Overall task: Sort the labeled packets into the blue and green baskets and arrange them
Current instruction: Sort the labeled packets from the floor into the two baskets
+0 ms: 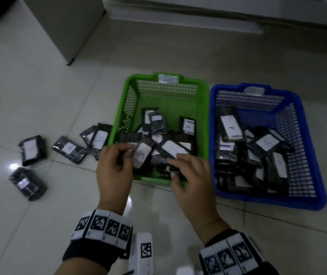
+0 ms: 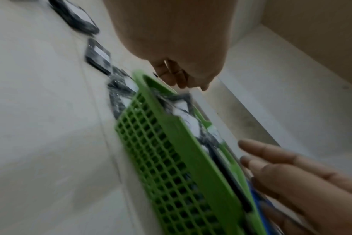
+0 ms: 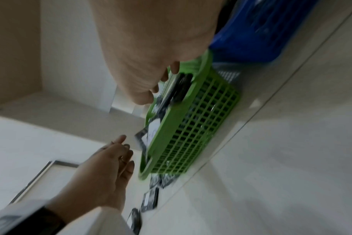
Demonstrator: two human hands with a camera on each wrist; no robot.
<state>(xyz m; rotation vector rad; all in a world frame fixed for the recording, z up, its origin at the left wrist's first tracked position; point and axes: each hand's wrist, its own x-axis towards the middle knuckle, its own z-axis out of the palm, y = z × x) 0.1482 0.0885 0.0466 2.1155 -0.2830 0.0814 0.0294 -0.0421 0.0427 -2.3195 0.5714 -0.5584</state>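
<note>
The green basket (image 1: 166, 90) stands in the middle of the floor with the blue basket (image 1: 247, 100) touching its right side. Both hold several black packets with white labels, one marked B (image 1: 189, 126) in green, one marked A (image 1: 232, 128) in blue. My left hand (image 1: 128, 151) pinches the left edge of a tilted packet (image 1: 141, 157) over the green basket's near-left corner. My right hand (image 1: 171, 167) lies with straight fingers on the packets at the basket's near side. The wrist views are blurred; they show the green basket's mesh wall (image 2: 171, 159) (image 3: 195, 127).
Several loose packets lie on the tiles left of the green basket: two far left (image 1: 32, 149) (image 1: 27, 183), one nearer (image 1: 68, 148), and a pair against the basket's wall (image 1: 99, 137). A white cabinet (image 1: 65, 26) stands at the back left.
</note>
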